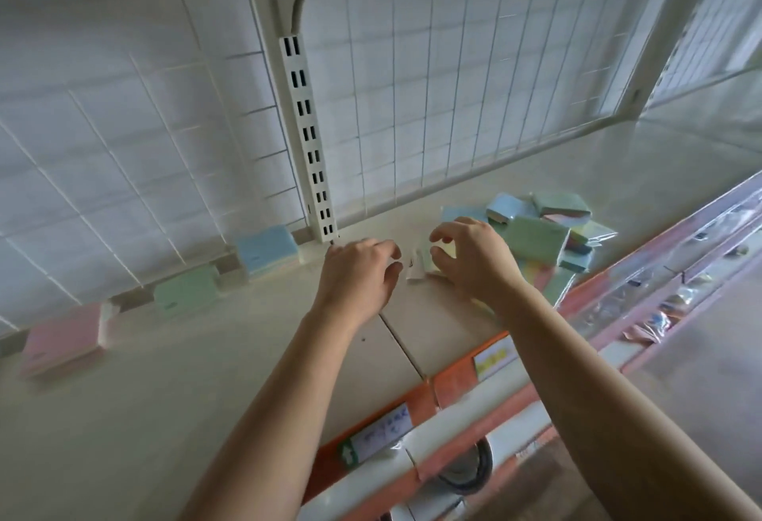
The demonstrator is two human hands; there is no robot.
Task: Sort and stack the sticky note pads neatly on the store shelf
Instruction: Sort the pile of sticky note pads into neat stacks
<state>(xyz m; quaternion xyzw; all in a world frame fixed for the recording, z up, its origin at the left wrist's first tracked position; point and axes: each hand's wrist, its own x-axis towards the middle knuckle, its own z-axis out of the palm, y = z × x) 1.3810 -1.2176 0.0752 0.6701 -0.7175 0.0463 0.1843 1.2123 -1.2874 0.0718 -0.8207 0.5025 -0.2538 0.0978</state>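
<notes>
A pale yellow sticky note pad [417, 267] in clear wrap lies on the shelf [433, 314] between my hands. My right hand [474, 260] arches over its right end, with thumb and curled fingers round it. My left hand [358, 273] sits just left of the pad with fingers loosely curled; whether it touches the pad I cannot tell. A loose pile of blue, green and pink pads [544, 228] lies behind my right hand. Along the back left stand a blue stack [268, 250], a green stack [187, 291] and a pink stack [64, 339].
A white wire grid [412, 108] backs the shelf, with a slotted upright post [307, 137] behind my left hand. The front edge carries an orange price rail [449, 384] with labels. Packaged goods [659, 306] hang below at the right.
</notes>
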